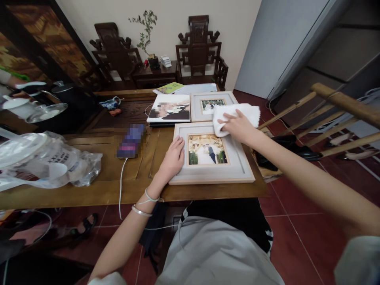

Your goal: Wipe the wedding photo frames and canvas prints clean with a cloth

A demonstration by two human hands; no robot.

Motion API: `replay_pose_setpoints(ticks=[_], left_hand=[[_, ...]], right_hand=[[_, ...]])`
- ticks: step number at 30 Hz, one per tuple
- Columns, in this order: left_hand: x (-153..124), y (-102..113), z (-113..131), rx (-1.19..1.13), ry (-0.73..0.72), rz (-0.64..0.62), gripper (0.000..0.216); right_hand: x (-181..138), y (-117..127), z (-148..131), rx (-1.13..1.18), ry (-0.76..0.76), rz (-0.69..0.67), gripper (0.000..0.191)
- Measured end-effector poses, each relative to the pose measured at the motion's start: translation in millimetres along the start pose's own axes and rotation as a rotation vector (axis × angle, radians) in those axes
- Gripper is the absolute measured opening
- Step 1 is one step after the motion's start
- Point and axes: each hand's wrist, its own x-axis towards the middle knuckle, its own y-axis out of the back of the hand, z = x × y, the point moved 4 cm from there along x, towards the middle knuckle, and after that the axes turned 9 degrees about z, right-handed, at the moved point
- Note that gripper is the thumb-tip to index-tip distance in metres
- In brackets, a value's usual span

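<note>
A pale framed photo (pixel 237 166) lies flat at the near right end of the wooden table (pixel 130 186). My left hand (pixel 173 158) lies flat on the frame's left border, fingers stretched out. My right hand (pixel 239 126) presses a folded white cloth (pixel 237 112) onto the frame's upper right corner, fingers flat on top of it. Behind it lie a second, smaller framed photo (pixel 197 109) and a frameless photo print (pixel 169 109).
A phone (pixel 130 141) on a white cable lies left of the frame. Clear plastic bags and lids (pixel 50 162) fill the table's left end. A teapot (pixel 110 103) sits further back. Carved chairs and a plant stand by the wall. Wooden bars (pixel 341 114) jut in at right.
</note>
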Motion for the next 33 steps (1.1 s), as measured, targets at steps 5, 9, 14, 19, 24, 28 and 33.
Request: replay_pose_setpoints(ticks=[5,9,14,19,24,28,33], left_hand=[[1,-1,1,0.03,0.016,0.005,0.047],[1,-2,2,0.026,0.011,-0.019,0.048],[1,-2,2,0.037,-0.008,-0.029,0.048],[2,-1,3,0.064,-0.016,-0.06,0.049],[2,0,3,0.07,-0.018,-0.064,0.048],[2,0,2,0.062,-0.026,-0.05,0.049],[1,0,0,0.027,0.006,-0.032,0.048]], right_hand=[[-57,14,-11,0.004,0.054,-0.031,0.046],[-112,38,-51,0.135,0.124,0.013,0.042],[-151,56,-83,0.3,0.194,0.039,0.052],[-116,33,-65,0.323,0.115,0.022,0.064],[-48,5,-23,0.236,-0.026,0.091,0.07],[-13,-4,-13,0.171,-0.121,0.146,0.066],[-27,1,-45,0.094,-0.066,0.035,0.055]])
